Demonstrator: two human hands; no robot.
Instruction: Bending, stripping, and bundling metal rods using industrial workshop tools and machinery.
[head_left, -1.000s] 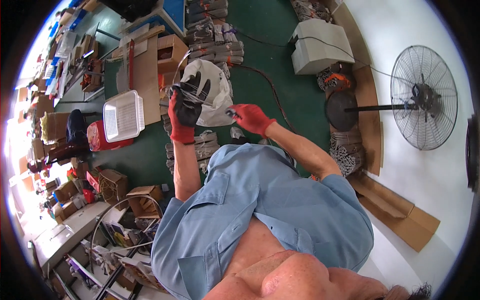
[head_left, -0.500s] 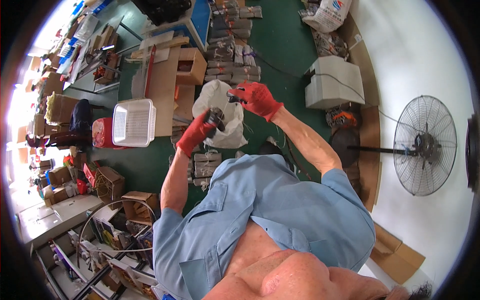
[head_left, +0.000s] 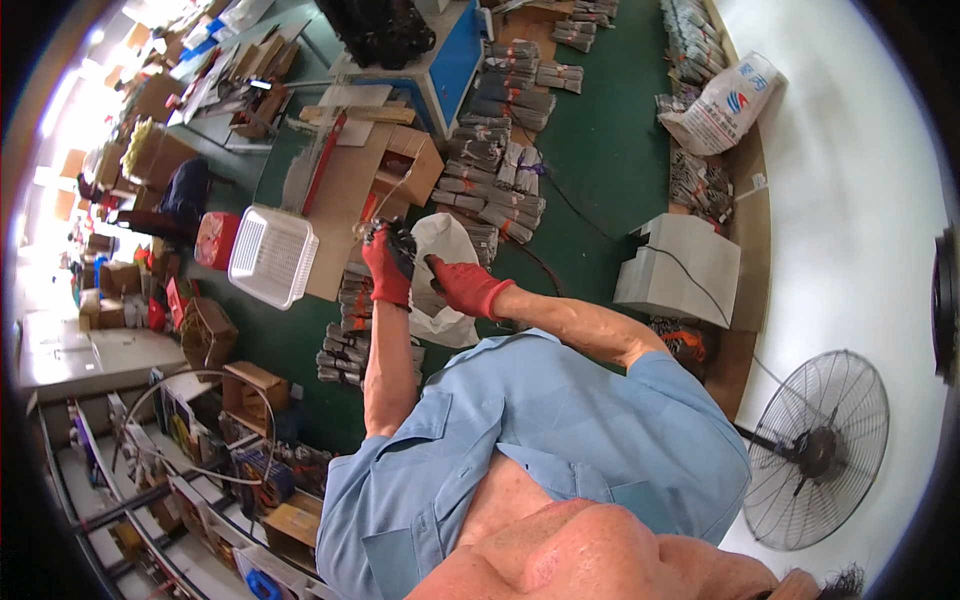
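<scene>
Both my hands wear red gloves with black-coated palms and fingertips. My left hand (head_left: pixel 390 262) is raised over the left edge of a white sack (head_left: pixel 446 240), its fingers curled inward. A small pale, thin thing shows by its fingertips, too small to name. To its right, lower and nearer my chest, my right hand (head_left: pixel 468 286) is closed in front of the same sack, fingertips pressed together and pointing left. Whatever it may hold is hidden. The two hands are a little apart.
Grey bundles (head_left: pixel 500 190) tied with orange bands lie in rows on the green floor. A white plastic basket (head_left: pixel 272 256) stands left beside a red container (head_left: pixel 216 240). An open cardboard box (head_left: pixel 408 165), a white box-shaped case (head_left: pixel 680 270) and a standing fan (head_left: pixel 818 452) are around me.
My right hand has come down and left, nearer my body. My left hand has shifted slightly left. The whole view has turned, with the fan now lower.
</scene>
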